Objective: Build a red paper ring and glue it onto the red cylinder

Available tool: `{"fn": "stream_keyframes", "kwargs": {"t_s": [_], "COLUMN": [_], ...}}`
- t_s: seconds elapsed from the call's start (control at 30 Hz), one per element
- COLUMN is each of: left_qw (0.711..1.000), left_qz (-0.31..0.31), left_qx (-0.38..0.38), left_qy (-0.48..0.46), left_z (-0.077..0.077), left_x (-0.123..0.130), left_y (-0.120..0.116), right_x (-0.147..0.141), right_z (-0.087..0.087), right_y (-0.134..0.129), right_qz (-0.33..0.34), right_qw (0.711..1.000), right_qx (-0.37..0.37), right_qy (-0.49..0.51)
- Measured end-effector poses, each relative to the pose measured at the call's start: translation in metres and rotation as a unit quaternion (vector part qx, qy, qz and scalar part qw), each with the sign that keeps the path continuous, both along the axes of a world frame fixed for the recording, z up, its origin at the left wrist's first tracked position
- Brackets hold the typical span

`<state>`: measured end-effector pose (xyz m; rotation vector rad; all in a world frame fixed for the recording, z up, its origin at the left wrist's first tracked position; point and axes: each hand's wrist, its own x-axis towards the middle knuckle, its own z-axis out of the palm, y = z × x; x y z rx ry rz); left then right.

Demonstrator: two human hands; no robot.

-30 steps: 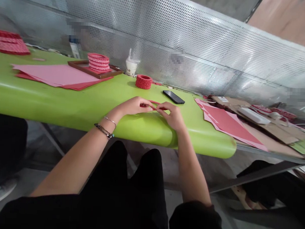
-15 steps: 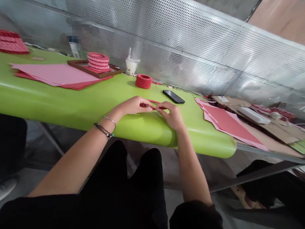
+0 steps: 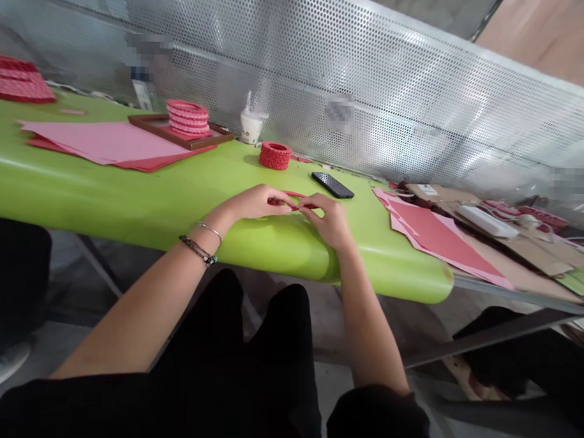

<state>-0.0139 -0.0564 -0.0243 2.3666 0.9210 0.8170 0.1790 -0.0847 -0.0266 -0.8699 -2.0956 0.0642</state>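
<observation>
Both hands meet at the front part of the green table (image 3: 178, 196), holding one thin red ring (image 3: 294, 194) between them. My left hand (image 3: 259, 202) grips its left side with bent fingers. On the other side, my right hand (image 3: 328, 218) pinches it between thumb and fingers. The fingertips nearly touch, and they hide much of the ring. Behind my hands stands a stack of red rings (image 3: 275, 156), with a black perforated phone-like object (image 3: 332, 184) to its right.
Pink sheets (image 3: 107, 142) lie at the left beside a wooden tray (image 3: 218, 138) bearing pink and red rings (image 3: 187, 118). A white cup (image 3: 252, 126) stands by the perforated metal screen (image 3: 373, 100). At the right are red sheets (image 3: 430, 230) and a white power strip (image 3: 487, 221).
</observation>
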Motion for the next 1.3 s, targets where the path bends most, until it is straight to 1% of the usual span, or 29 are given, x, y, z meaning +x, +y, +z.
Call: {"fn": "stream_keyframes", "kwargs": {"t_s": [0.3, 0.57, 0.67, 0.77, 0.87, 0.93, 1.1, 1.17, 1.23, 1.3], "left_qw": [1.0, 1.0, 1.0, 0.999, 0.999, 0.998, 0.993, 0.991, 0.989, 0.987], "left_qz": [-0.01, -0.001, 0.01, 0.025, 0.029, 0.031, 0.055, 0.062, 0.064, 0.065], "left_qx": [0.006, 0.011, 0.025, 0.017, 0.011, 0.028, 0.087, 0.106, 0.124, 0.138], "left_qy": [-0.006, 0.006, -0.001, -0.018, -0.035, -0.04, -0.06, -0.062, -0.058, -0.05], "left_z": [0.0, -0.001, 0.0, 0.003, 0.013, 0.024, 0.059, 0.07, 0.075, 0.076], "left_x": [0.002, 0.002, 0.003, 0.006, 0.009, 0.011, 0.014, 0.015, 0.017, 0.019], "left_y": [-0.002, -0.001, -0.003, -0.002, 0.001, 0.004, 0.006, 0.007, 0.008, 0.009], "right_x": [-0.001, -0.002, -0.005, -0.007, -0.007, -0.006, -0.006, -0.008, -0.009, -0.01], "right_z": [-0.001, 0.001, 0.0, 0.001, 0.007, 0.017, 0.055, 0.068, 0.074, 0.074], "right_y": [-0.001, -0.001, 0.0, 0.002, 0.01, 0.016, 0.024, 0.025, 0.026, 0.029], "right_qz": [0.005, -0.009, -0.003, -0.001, 0.002, 0.007, 0.021, 0.036, 0.039, 0.037], "right_qw": [1.0, 1.0, 1.0, 0.998, 0.991, 0.987, 0.985, 0.983, 0.982, 0.982], "right_qx": [0.005, -0.005, -0.01, -0.032, -0.057, -0.062, -0.061, -0.058, -0.05, -0.047], "right_qy": [0.009, 0.005, 0.024, 0.061, 0.119, 0.146, 0.16, 0.169, 0.177, 0.178]}}
